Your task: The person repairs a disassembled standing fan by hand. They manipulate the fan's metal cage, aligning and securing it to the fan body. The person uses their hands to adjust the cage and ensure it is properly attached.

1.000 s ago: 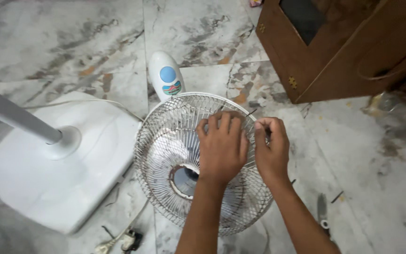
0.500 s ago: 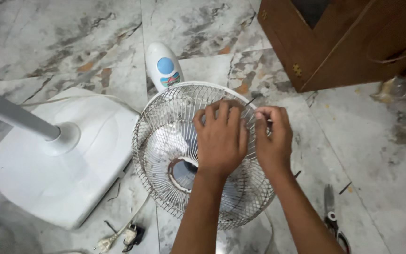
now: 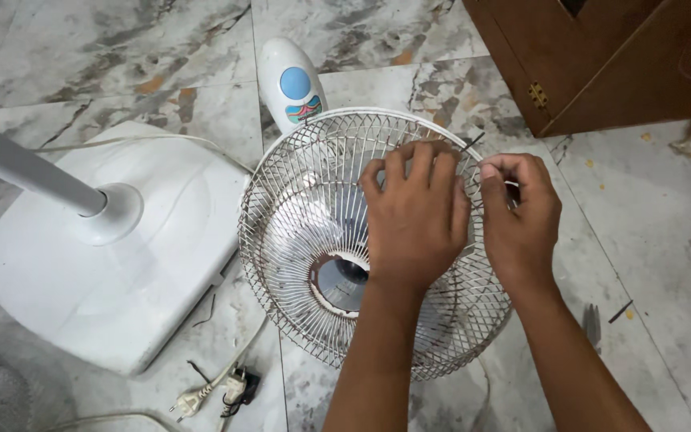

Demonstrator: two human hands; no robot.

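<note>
A round wire fan guard [image 3: 305, 232] with a hole at its centre lies on the marble floor, over the fan's white motor housing [image 3: 291, 84]. My left hand [image 3: 416, 212] rests palm down on the guard's upper right part, fingers spread over the rim. Just beside it, my right hand [image 3: 521, 216] pinches a thin dark wire tie [image 3: 470, 144] at the guard's rim; the fingers hide most of it.
A white fan base [image 3: 113, 264] with its grey pole [image 3: 21, 164] lies at the left. A power plug and cord [image 3: 213, 392] lie below it. A brown wooden cabinet [image 3: 601, 56] stands at the top right. Pliers [image 3: 591, 324] lie by my right forearm.
The view has tilted, so everything sits a little lower and closer in the frame. Both hands stay at the guard's upper right rim, with the right fingers still pinched there.
</note>
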